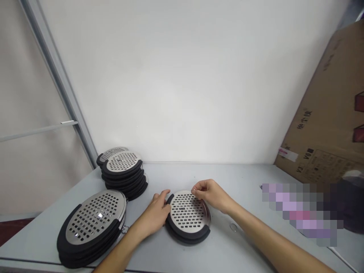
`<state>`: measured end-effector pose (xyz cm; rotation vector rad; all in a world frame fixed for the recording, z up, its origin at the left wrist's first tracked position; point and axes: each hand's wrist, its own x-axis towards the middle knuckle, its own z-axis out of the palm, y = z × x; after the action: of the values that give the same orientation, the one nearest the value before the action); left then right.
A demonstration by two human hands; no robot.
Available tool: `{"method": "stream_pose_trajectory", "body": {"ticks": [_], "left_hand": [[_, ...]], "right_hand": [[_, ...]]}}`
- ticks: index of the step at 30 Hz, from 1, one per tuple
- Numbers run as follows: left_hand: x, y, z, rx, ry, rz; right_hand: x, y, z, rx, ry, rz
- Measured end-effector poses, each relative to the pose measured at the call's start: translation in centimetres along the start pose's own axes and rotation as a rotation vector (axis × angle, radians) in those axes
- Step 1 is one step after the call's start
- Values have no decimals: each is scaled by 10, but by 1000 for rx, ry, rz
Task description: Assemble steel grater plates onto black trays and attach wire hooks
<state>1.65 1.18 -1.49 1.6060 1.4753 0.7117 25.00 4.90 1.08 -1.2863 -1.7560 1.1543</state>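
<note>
A round perforated metal disc [186,218] with a black rim lies flat on the table in front of me, apparently doubled or stacked. At its left edge my left hand [157,212] grips the rim, thumb on top and index finger stretched along the side. My right hand [205,192] pinches at the far right edge of the disc, with a tiny metallic glint at the fingertips; what it holds is too small to make out. A loose thin metal ring [233,227] rests on the table beneath my right forearm.
Nearby on the left is a stack of similar discs [96,218], with a taller stack [123,170] behind it. A large cardboard box [321,125] stands at the right. A blurred, pixelated item [298,214] lies on the grey table [239,178]. Behind rises a white wall [193,83].
</note>
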Motion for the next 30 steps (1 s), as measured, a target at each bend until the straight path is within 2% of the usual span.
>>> {"method": "stream_pose_trajectory", "body": {"ticks": [3,7,11,13,16,17,21,23,26,28,30], "left_hand": [[2,1,-2,-107,25,-26],[3,7,-5,-326,-49,-117],[3,18,-11,-543,-81,-33],[2,26,-14,-543,-6,37],[-4,44,-13,-376,184,132],[-8,53,-10,-297,205,181],[-31,86,10,42,229,417],[-42,93,26,205,188,547],[-51,84,53,519,157,718],[-50,68,69,730,177,806],[-47,53,82,849,193,892]], "right_hand": [[-2,8,4,-20,44,-6],[-1,17,7,-37,74,-21],[-4,12,7,198,26,12],[-6,7,5,377,-7,55],[-7,7,1,577,-32,123],[-6,9,-1,622,-37,147],[-3,19,-6,758,-69,218],[-1,23,-7,789,-77,229],[0,26,-7,781,-56,259],[1,27,-6,751,-59,267],[0,26,-5,704,-81,251]]}}
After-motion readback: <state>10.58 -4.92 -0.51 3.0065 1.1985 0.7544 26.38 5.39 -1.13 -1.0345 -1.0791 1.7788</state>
